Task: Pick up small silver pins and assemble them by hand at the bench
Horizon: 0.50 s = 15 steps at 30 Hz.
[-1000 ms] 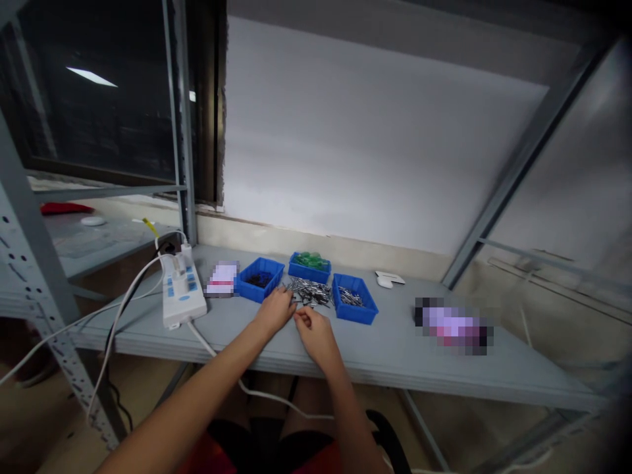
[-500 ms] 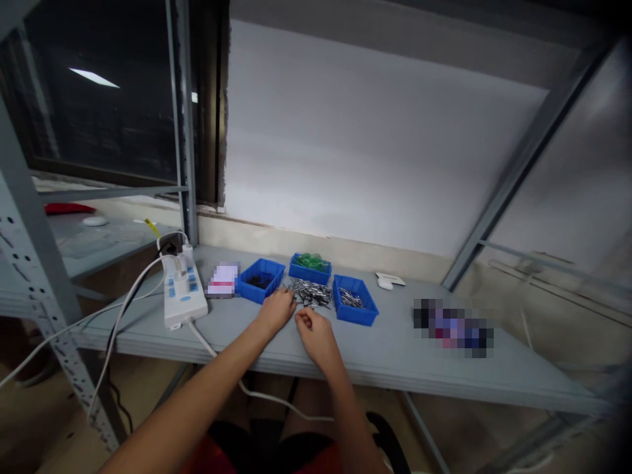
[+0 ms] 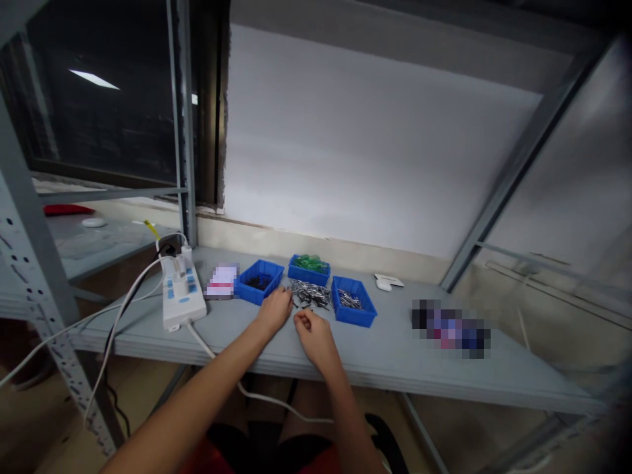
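My left hand (image 3: pixel 276 309) is at the left edge of a loose pile of thin silvery metal pieces (image 3: pixel 312 293), close to a blue bin (image 3: pixel 240 289) of small dark parts. Its fingers are bent and pressed together, with the tips mostly hidden. Just in front of the pile, my right hand (image 3: pixel 314 332) has its fingers curled in a pinch. Whatever either hand grips is too small or hidden to make out. Behind the pile stands a blue bin (image 3: pixel 309 276) of green pieces. To its right is another blue bin (image 3: pixel 354 318) with silvery metal pieces inside.
A white power strip (image 3: pixel 184 309) with plugs and cables lies at the left of the grey table (image 3: pixel 395 355). Beside it is a blurred-out pinkish item (image 3: pixel 222 281). A white object (image 3: pixel 384 284) and a blurred-out dark item (image 3: pixel 451 328) lie on the right. Metal posts frame the table.
The whole view has shifted very slightly. Both hands stay in nearly the same place and pose, and the bins have not moved.
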Each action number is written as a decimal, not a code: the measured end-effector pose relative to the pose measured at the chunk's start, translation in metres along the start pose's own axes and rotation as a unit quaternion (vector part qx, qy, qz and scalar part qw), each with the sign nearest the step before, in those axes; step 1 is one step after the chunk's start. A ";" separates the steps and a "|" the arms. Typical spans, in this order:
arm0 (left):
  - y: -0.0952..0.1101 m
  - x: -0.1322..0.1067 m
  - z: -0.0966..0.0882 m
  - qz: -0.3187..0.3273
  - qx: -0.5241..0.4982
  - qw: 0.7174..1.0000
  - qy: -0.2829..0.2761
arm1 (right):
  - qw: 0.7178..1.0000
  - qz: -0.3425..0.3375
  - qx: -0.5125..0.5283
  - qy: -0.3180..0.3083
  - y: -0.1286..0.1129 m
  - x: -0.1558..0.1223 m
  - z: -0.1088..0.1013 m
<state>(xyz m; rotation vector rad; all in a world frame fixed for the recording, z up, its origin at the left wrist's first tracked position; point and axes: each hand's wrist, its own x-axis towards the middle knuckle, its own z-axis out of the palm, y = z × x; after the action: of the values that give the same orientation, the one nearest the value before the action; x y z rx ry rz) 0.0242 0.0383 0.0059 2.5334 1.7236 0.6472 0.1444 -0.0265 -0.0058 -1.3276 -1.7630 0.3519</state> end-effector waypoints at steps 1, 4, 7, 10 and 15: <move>0.000 0.000 0.001 -0.002 0.001 1.000 0.003 | 1.000 0.001 0.001 0.000 0.000 0.000 0.000; 0.000 0.000 0.003 -0.007 0.000 1.000 0.009 | 1.000 -0.002 0.001 0.002 0.001 0.000 0.001; 0.000 0.000 0.004 -0.009 -0.007 1.000 0.015 | 1.000 -0.002 0.005 0.002 0.003 0.000 0.001; 0.000 0.000 0.002 -0.010 -0.017 1.000 0.021 | 1.000 0.000 0.009 0.001 0.003 0.000 0.001; -0.006 -0.013 -0.005 0.027 -0.130 0.989 0.064 | 0.999 0.031 0.038 0.016 0.003 0.002 -0.001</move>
<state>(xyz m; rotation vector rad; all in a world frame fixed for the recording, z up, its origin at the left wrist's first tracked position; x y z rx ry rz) 0.0128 0.0283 0.0046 2.4126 1.4928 0.9863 0.1469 -0.0235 -0.0063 -1.3295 -1.6680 0.4254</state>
